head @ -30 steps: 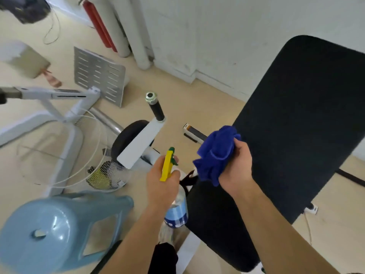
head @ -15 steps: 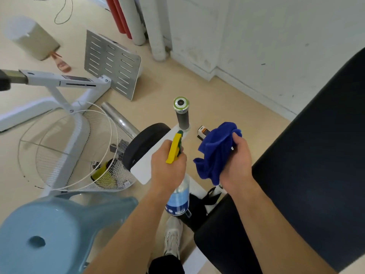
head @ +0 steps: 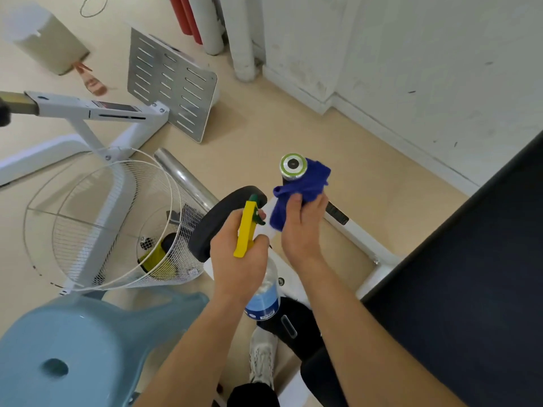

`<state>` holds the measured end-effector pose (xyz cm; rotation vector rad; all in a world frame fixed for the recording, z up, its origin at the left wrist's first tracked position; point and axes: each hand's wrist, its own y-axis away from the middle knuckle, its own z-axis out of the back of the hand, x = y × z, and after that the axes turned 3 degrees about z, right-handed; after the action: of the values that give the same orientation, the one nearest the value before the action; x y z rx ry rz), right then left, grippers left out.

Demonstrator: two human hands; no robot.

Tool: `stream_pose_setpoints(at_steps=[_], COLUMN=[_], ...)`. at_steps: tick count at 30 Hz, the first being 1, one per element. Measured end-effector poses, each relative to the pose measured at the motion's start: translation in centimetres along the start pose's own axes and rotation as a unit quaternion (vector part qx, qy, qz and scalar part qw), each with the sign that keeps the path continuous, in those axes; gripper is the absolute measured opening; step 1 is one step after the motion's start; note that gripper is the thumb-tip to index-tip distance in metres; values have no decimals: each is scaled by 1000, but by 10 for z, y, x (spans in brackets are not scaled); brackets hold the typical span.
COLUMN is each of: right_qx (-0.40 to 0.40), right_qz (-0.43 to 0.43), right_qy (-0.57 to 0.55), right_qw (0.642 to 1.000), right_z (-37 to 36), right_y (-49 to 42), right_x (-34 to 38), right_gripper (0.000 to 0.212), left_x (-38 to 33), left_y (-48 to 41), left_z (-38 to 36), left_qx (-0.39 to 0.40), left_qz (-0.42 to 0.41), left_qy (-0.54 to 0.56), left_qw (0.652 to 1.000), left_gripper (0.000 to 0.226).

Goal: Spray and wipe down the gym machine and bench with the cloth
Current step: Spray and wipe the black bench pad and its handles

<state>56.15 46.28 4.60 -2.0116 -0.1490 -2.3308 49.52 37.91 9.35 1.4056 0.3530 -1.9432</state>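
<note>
Open floor (head: 367, 183) lies beyond the machine's capped handle (head: 293, 167), clear up to the white wall (head: 411, 54). The dark bench (head: 470, 259) blocks the right side. To the left, a wire fan guard (head: 97, 218), the white frame (head: 97, 113) and a slotted metal plate (head: 173, 83) crowd the way. A blue stool (head: 73, 348) fills the near left corner, and a black roller pad (head: 223, 218) sits just beside the two hands.

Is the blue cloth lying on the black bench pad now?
No, the blue cloth is in the right hand, pressed around the machine's handle, apart from the bench pad.
</note>
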Motion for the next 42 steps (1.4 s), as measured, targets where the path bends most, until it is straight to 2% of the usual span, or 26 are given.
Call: stream_pose_setpoints(at_steps=[2,4,6,9,13,15,16,18,20,23,25,28,30,32,34,36,38,40,42], right_qx=[-43,-82,-78,-6,102,123,119,80,0,-51,-47,-32,-2,40,35,-20,-22,83,172], right_qz=[23,36,59,66,-17,-52,-68,-79,-16,81,74,61,14,-60,-75,-30,-36,-123,-202], right_qy=[97,144,221,324,477,485,457,350,261,150,80,95,135,151,137,69,-79,-234,-294], right_qw=[994,985,970,944,873,864,879,930,965,984,993,993,991,986,987,997,996,961,918], right_z=[-10,-9,-4,2,11,14,17,23,31,29,16,3,13,30,47,58,59,47,38], right_y=[-1,-4,-5,-7,-9,-14,-15,-9,8,15,7,2,2,1,-2,-13,-33,-51,-65], right_x=[-25,-32,-38,-44,-41,-33,-28,-17,-4,15,20,7,-11,-20,-19,-4,12,28,35], right_gripper=[50,43,36,39,30,28,27,23,20,18,28,39,38,34,30,31,28,26,43], left_x=[-3,-5,-7,-10,-11,-14,-15,-17,-17,-16,-17,-15,-16,-19,-24,-30,-34,-37,-39], left_y=[-10,-22,-30,-42,-48,-45,-43,-39,-34,-29,-27,-27,-31,-36,-40,-46,-56,-66,-73], left_z=[2,4,5,3,-5,-6,-5,-3,-1,3,3,5,8,11,16,22,29,36,41], left_qx=[5,14,23,41,41,29,23,10,2,-8,-5,-12,1,44,93,137,165,175,169], left_qz=[3,22,33,42,52,47,41,36,38,22,16,18,24,32,34,26,19,5,-18], left_qy=[6,11,26,36,36,35,34,33,32,33,28,25,25,25,28,39,40,29,-2], left_qw=[1000,1000,999,998,997,998,998,999,999,999,999,999,999,998,995,989,985,984,985], left_gripper=[38,39,39,38,37,37,37,37,36,34,33,32,32,34,38,40,41,41,41])
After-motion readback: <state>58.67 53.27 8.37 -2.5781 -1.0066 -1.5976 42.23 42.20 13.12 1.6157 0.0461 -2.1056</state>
